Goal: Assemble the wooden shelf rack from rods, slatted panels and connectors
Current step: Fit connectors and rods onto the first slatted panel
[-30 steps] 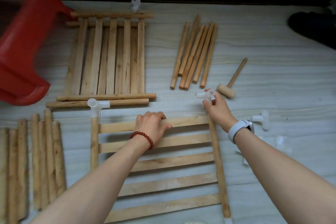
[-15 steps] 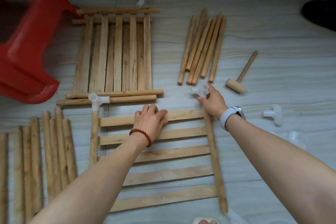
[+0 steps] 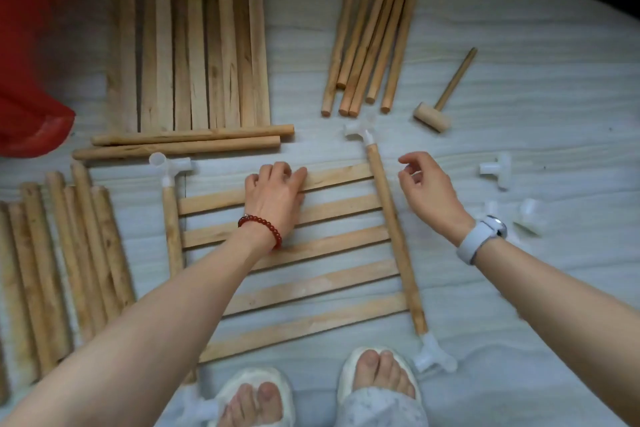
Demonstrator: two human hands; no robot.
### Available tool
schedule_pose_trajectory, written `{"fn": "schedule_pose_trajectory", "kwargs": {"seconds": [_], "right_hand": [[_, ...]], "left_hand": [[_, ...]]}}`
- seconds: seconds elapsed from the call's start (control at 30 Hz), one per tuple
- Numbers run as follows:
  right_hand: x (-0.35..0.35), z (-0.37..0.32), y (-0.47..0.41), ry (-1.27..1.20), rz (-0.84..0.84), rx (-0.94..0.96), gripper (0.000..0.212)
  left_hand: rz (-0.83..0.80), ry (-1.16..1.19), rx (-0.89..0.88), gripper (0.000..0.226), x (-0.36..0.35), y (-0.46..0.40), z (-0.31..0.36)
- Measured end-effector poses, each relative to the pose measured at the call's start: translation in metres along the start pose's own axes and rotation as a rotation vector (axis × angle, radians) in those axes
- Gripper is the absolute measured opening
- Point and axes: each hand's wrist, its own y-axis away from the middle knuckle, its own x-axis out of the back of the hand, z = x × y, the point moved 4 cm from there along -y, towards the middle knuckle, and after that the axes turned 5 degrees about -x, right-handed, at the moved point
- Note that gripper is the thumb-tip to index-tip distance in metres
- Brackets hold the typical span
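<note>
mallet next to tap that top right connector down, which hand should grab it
Right, probably. The right hand is empty and hovers beside the connector, on the same side as the mallet. The left hand rests on the slatted panel, steadying it.

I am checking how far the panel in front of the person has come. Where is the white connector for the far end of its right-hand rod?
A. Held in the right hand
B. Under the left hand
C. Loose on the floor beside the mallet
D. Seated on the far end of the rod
D: the white connector sits on the far end of the right-hand rod, and the right hand hangs beside it, holding nothing.
</note>
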Motion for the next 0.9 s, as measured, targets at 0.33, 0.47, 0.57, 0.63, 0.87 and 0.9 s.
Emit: {"fn": "schedule_pose_trajectory", "kwargs": {"seconds": [0.33, 0.47, 0.57, 0.63, 0.87, 0.9], "right_hand": [[-0.011, 0.125, 0.173, 0.4, -0.372, -0.358, 0.033], [-0.021, 0.13, 0.183, 0.365, -0.422, -0.256, 0.026], [-0.011, 0.126, 0.181, 0.194, -0.247, -0.295, 0.016], [-0.008, 0.124, 0.188, 0.115, -0.194, -0.317, 0.016], [0.01, 0.098, 0.19, -0.218, 0.143, -0.25, 0.021], [0.018, 0.092, 0.187, -0.257, 0.215, -0.234, 0.025]], "left_hand": [[-0.325, -0.099, -0.477, 0.071, -0.049, 0.084, 0.094], [-0.389, -0.229, -0.53, 0.083, -0.064, 0.107, 0.102], [-0.364, -0.236, -0.491, 0.082, -0.061, 0.102, 0.106], [-0.349, -0.217, -0.468, 0.081, -0.055, 0.097, 0.111], [-0.223, -0.096, -0.426, 0.081, -0.026, 0.074, 0.131], [-0.221, -0.086, -0.423, 0.081, -0.02, 0.069, 0.136]]}}
